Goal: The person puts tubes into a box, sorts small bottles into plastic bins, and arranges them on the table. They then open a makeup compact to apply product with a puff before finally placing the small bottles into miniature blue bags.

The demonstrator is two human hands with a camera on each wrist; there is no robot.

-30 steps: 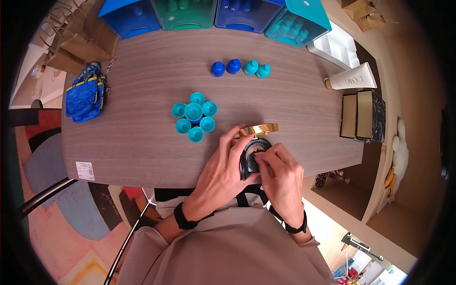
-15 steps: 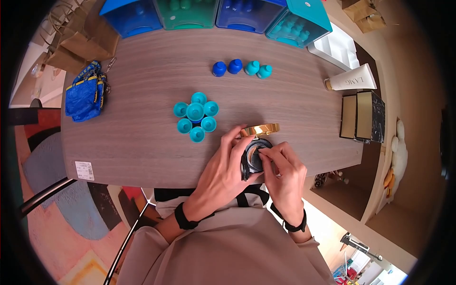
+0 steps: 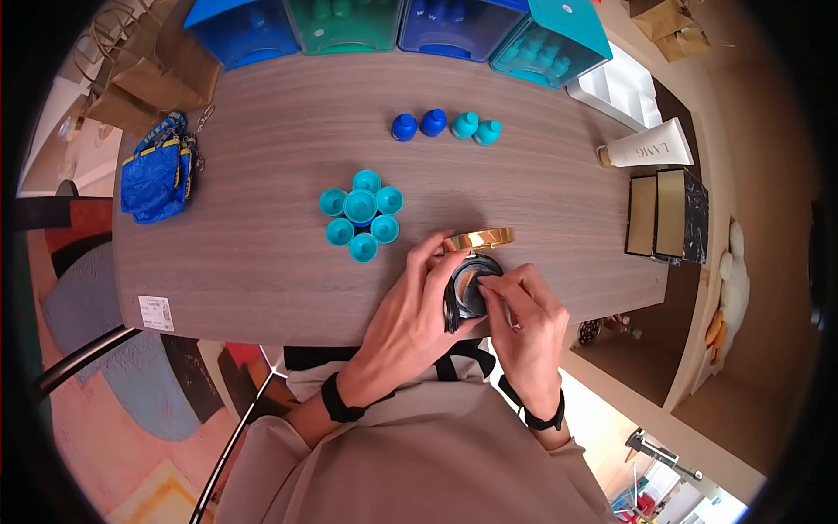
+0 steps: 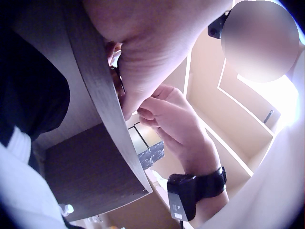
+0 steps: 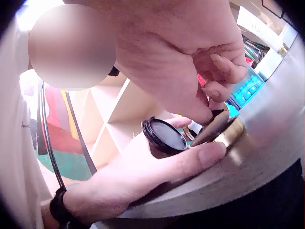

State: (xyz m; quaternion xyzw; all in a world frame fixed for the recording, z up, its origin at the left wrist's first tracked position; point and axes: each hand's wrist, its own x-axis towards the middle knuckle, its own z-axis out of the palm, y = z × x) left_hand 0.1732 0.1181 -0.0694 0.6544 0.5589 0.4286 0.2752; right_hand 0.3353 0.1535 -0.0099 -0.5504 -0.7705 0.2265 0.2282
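My left hand [image 3: 410, 301] holds an open cushion compact [image 3: 471, 284] near the front edge of the table, its thumb and fingers round the black case. The gold lid [image 3: 480, 239] stands raised on the far side. In the right wrist view a round black inner lid [image 5: 164, 136] with a pale inside is tipped open beside the left thumb. My right hand [image 3: 528, 323] pinches a dark makeup puff [image 5: 214, 128] between thumb and fingertips, over the compact's pan. In the left wrist view, the left hand [image 4: 147, 43] hides most of the compact.
Several teal cups [image 3: 360, 207] stand clustered left of the hands. Blue and teal bottle-shaped pieces [image 3: 434, 123] line up farther back, before coloured drawer boxes [image 3: 458, 26]. A blue bag [image 3: 157, 179] lies left; a white tube [image 3: 646, 144] and black-and-gold boxes [image 3: 668, 214] stand right.
My right hand has shifted slightly right and toward the near side of the compact, showing more of the pan. The left hand and compact have stayed nearly still.
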